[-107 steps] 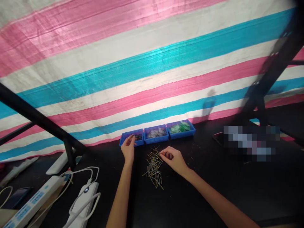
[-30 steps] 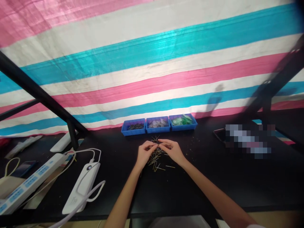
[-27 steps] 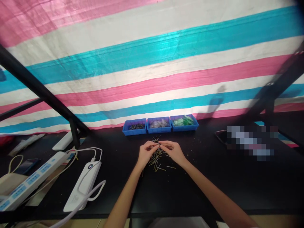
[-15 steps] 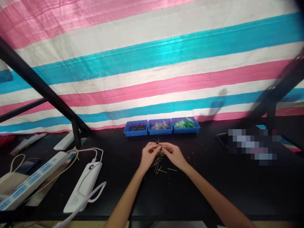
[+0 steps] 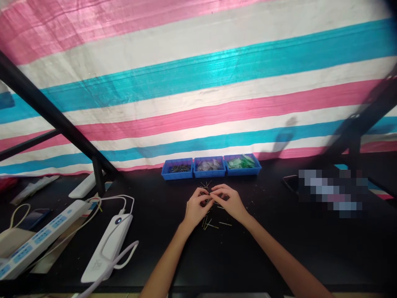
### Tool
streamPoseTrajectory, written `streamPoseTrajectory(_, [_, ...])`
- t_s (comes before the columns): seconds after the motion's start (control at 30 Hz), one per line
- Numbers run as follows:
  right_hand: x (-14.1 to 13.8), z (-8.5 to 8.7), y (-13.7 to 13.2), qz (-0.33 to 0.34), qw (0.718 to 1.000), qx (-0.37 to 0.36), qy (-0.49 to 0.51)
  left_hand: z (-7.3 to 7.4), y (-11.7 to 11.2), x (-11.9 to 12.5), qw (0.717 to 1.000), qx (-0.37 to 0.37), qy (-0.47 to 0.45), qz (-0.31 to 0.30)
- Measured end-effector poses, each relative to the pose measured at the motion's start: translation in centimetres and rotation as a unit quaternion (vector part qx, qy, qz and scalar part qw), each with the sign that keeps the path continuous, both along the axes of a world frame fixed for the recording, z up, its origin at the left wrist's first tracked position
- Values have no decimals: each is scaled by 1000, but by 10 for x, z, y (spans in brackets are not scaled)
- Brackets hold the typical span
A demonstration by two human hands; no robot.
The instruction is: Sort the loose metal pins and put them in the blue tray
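My left hand (image 5: pixel 197 206) and my right hand (image 5: pixel 228 203) meet above a scatter of thin metallic sticks, some silver and some yellowish, too small to name surely. Thumb and fingers of each hand are pinched, with the fingertips close together. Whatever they hold between them is too small and hidden to make out. Several thin sticks (image 5: pixel 211 224) lie on the black table just below my wrists, and a lone one (image 5: pixel 225 224) rests to the right. More thin sticks (image 5: pixel 205 184) show beyond my fingertips. My hands cover most of the pile.
Three blue bins stand in a row behind my hands: one with dark thin pieces (image 5: pixel 177 175), one with clear bags (image 5: pixel 209 174), one with green bags (image 5: pixel 243 171). A white power bank (image 5: pixel 107 248) with cables and a power strip (image 5: pixel 41 238) lie left. A phone (image 5: pixel 290 182) lies right.
My left hand has shifted slightly right and rotated, covering more of the pile. My right hand's fingers have lifted and curled a little. Both stay pinched together.
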State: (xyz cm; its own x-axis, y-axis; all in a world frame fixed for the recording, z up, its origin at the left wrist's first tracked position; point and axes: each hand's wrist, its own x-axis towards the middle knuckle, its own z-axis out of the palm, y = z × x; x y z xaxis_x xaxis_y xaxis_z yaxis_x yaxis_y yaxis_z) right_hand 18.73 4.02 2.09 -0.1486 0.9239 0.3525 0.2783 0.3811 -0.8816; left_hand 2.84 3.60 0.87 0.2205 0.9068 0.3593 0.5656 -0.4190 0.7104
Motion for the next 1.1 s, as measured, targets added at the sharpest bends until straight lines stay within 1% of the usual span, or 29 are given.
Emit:
streamPoseTrajectory(0.17, [3, 0, 3, -27, 1000, 3, 14, 2, 4, -2, 997, -22, -78, 11])
streamPoseTrajectory(0.33, [7, -5, 7, -39, 999, 1, -28, 4, 6, -3, 988, -48, -145, 23])
streamPoseTrajectory(0.4, [7, -8, 8, -19, 998, -10, -57, 3, 6, -2, 984, -56, -164, 30])
streamPoseTrajectory(0.47, [7, -11, 7, 18, 996, -15, -83, 0, 7, -1, 982, -60, -175, 29])
streamPoseTrajectory(0.57, [4, -14, 4, 62, 993, -6, -104, -5, 7, 1, 982, -73, -175, 11])
streamPoseTrajectory(0.63, [1, -14, 1, 69, 992, 1, -105, -7, 7, 1, 981, -81, -174, 0])
streamPoseTrajectory(0.73, [1, -13, 1, 65, 994, 6, -92, -7, 9, -1, 980, -79, -183, 6])
streamPoseTrajectory(0.87, [5, -9, 4, 34, 997, 9, -69, -2, 14, -5, 978, -58, -195, 39])
streamPoseTrajectory(0.93, [7, -8, 6, 22, 998, 8, -64, 3, 20, -9, 976, -46, -201, 70])
streamPoseTrajectory(1.0, [8, -7, 6, 21, 997, 6, -69, 8, 30, -16, 970, -36, -214, 110])
streamPoseTrajectory(1.1, [8, -7, 4, 30, 996, 5, -85, 19, 51, -29, 958, -27, -232, 166])
